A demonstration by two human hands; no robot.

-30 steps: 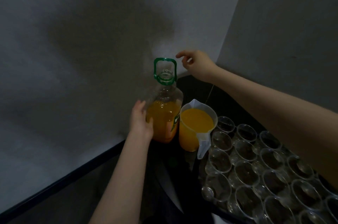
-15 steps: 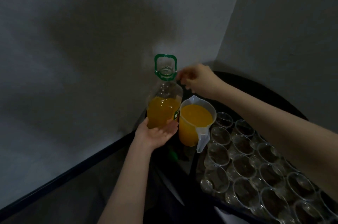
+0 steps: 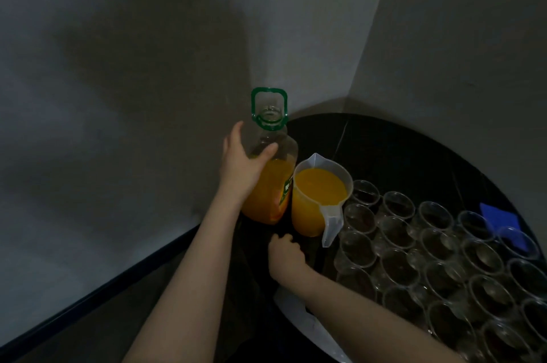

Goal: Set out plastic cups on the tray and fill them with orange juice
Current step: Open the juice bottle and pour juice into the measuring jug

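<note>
Dark table (image 3: 399,155); left hand (image 3: 241,165) now around juice bottle (image 3: 270,185); right hand (image 3: 285,256) lowered, curled, empty.

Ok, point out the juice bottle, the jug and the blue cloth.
Bottle (image 3: 273,185): head view, on its juice-filled lower body.
Jug (image 3: 321,189): head view, on the juice surface inside.
Blue cloth (image 3: 500,219): head view, on its flat middle.

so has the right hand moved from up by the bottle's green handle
Yes. The right hand has dropped from beside the bottle top to the table in front of the jug.
</note>
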